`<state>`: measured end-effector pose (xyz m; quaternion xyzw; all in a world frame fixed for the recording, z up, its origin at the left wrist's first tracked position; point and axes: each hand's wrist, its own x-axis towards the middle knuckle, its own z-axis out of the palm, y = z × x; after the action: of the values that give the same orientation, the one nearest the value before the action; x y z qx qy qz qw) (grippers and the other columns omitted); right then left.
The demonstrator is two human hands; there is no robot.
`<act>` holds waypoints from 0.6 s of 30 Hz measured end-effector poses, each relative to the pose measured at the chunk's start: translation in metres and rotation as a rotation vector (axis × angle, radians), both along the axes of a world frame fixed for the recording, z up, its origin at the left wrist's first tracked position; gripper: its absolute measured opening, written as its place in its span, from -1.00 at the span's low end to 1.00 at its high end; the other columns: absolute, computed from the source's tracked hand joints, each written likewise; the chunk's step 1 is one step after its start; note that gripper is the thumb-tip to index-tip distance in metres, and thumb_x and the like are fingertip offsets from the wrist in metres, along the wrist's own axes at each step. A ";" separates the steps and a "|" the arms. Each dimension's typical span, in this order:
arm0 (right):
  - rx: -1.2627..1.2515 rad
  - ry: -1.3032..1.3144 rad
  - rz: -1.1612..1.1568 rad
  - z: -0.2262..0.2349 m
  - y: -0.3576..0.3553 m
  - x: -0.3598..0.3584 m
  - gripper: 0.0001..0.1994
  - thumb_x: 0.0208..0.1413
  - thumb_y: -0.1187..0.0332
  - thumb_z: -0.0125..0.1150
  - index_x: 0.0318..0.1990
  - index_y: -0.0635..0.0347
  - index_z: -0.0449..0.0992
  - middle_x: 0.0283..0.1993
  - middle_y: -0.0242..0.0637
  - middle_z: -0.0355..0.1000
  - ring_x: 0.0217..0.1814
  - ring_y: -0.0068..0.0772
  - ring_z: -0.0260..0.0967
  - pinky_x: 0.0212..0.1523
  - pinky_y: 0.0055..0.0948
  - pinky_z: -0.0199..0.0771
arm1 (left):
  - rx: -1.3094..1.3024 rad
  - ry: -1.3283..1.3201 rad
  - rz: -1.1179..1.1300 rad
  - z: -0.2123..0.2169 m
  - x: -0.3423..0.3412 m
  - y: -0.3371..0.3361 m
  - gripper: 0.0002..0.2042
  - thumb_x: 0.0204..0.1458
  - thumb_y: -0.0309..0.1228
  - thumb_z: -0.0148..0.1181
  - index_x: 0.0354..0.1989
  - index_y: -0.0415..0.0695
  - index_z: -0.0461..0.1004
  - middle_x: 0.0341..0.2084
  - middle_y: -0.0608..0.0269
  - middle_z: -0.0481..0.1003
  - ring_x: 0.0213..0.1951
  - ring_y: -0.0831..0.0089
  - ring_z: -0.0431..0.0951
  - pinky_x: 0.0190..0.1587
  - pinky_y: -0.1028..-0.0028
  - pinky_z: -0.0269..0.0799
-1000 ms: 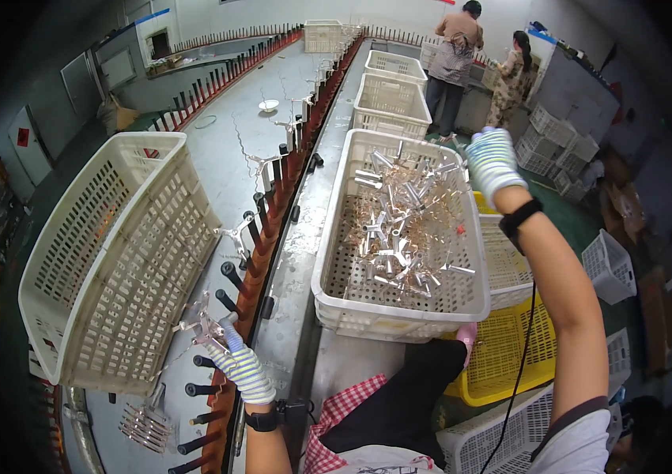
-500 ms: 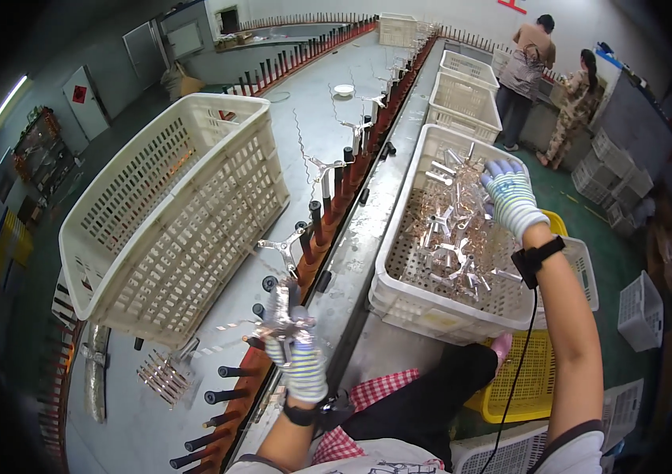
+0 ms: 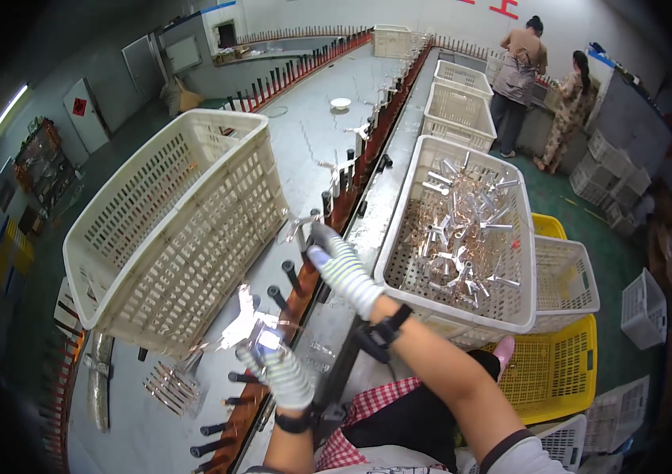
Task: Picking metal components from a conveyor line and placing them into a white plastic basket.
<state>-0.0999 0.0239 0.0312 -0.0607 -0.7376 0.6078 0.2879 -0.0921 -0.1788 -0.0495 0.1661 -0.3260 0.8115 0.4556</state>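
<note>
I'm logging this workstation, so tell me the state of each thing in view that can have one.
Left hand: gloved, holding a shiny metal part.
Right hand: gloved, at a small metal fitting over the peg rail.
Left white basket: tipped on its side.
Right white basket: upright, holding metal fittings.
Yellow basket: upright, under a white one.

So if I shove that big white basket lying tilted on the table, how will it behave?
The white lattice basket is probably light for its bulk: thin perforated plastic, apparently empty. It rests tilted on its side, so a push would likely rock or tip it rather than slide it. The walls look stiff enough to hold shape. Neither the left hand nor the right hand touches it.
</note>
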 end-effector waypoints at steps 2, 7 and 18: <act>-0.043 -0.175 0.102 0.009 -0.009 -0.013 -0.64 0.02 0.46 0.01 0.01 0.32 0.28 -0.06 -0.16 0.36 -0.03 -0.38 0.28 0.01 -0.50 0.25 | -0.471 0.140 0.384 0.027 0.026 -0.017 -0.61 0.07 -0.33 -0.03 0.04 -0.29 0.25 -0.08 0.07 0.37 -0.04 0.26 0.38 0.08 0.31 0.24; -0.176 0.243 0.054 0.012 -0.023 -0.013 -0.80 0.04 0.44 0.07 -0.17 0.30 0.38 -0.31 -0.38 0.39 -0.29 -0.59 0.27 -0.23 -0.59 0.30 | -1.611 0.491 1.390 0.136 0.064 0.008 -0.56 0.05 -0.23 0.03 -0.02 -0.34 0.30 -0.11 0.02 0.39 -0.04 0.27 0.40 0.08 0.31 0.26; 0.028 -0.058 -0.197 -0.021 0.018 -0.048 -0.78 -0.01 0.44 0.02 -0.17 0.28 0.39 -0.27 -0.07 0.43 -0.27 -0.22 0.38 -0.22 -0.40 0.35 | -1.650 0.433 1.063 0.166 0.069 0.044 -0.53 0.05 -0.28 0.02 0.09 -0.26 0.19 -0.05 0.05 0.35 -0.03 0.26 0.39 0.05 0.33 0.29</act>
<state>-0.1478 0.0416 0.0102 -0.1464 -0.7444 0.5643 0.3256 -0.0233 -0.1346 0.1162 0.0664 0.5445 0.8343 0.0562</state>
